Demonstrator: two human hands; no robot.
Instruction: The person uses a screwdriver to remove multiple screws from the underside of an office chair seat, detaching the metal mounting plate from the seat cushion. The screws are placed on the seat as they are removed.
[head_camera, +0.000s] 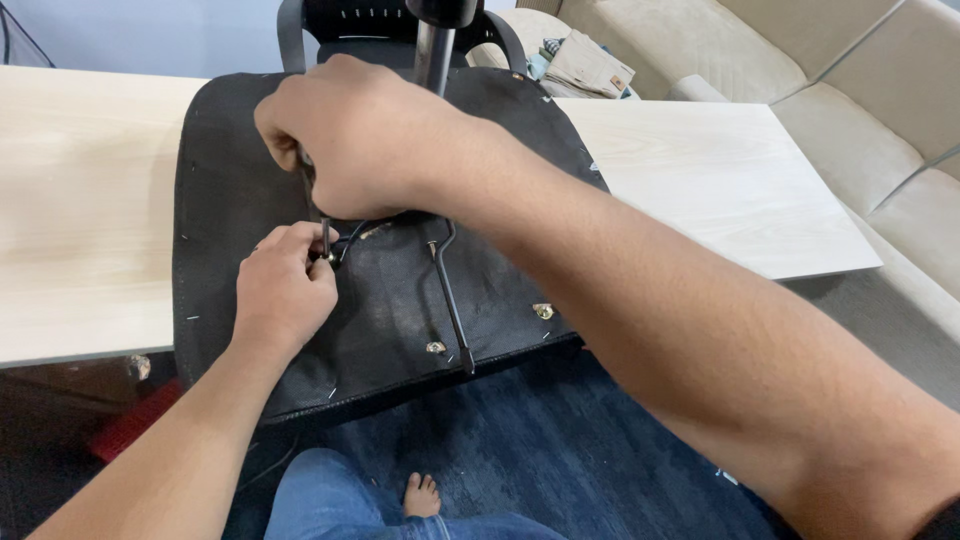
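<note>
While seat base (400, 320) lies underside-up across table (90, 200), right hand (350, 135) fists hex key (308, 190) at 12 o'clock; left hand (285, 290) at 6 pinches its tip, steadying on bolt

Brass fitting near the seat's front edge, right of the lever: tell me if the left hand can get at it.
Probably yes. The left hand sits close by on the seat underside, and only the thin lever lies between it and the brass fitting.
</note>
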